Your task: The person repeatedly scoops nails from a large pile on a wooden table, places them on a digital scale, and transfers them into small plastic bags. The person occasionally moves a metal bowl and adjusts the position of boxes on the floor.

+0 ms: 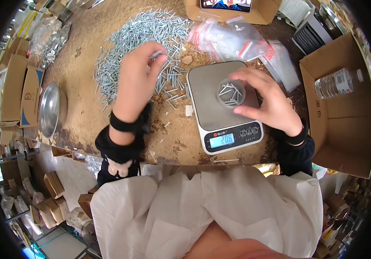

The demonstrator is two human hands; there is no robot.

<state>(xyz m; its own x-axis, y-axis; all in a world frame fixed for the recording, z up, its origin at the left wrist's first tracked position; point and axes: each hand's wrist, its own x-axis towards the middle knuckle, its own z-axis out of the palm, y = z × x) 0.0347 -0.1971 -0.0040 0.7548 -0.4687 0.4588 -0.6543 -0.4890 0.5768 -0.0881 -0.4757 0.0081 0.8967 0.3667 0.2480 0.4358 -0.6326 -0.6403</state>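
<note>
My left hand (140, 73) hovers over the near side of a large pile of silver screws (148, 30). Its thumb and fingers pinch a few screws (155, 54). At the right, a small clear plastic cup (221, 97) stands on the grey plate of a digital scale (209, 114). Several screws lie inside the cup. Curved around the cup's right side, my right hand (265, 95) has its fingers at the far rim and its thumb at the near rim. The scale's blue display is lit.
Clear zip bags with red strips (233, 41) lie beyond the scale. An open cardboard box (341, 112) with a plastic bottle (334, 84) stands at the right. A metal bowl (49, 110) and another carton (21, 93) are at the left. Loose screws lie near the scale.
</note>
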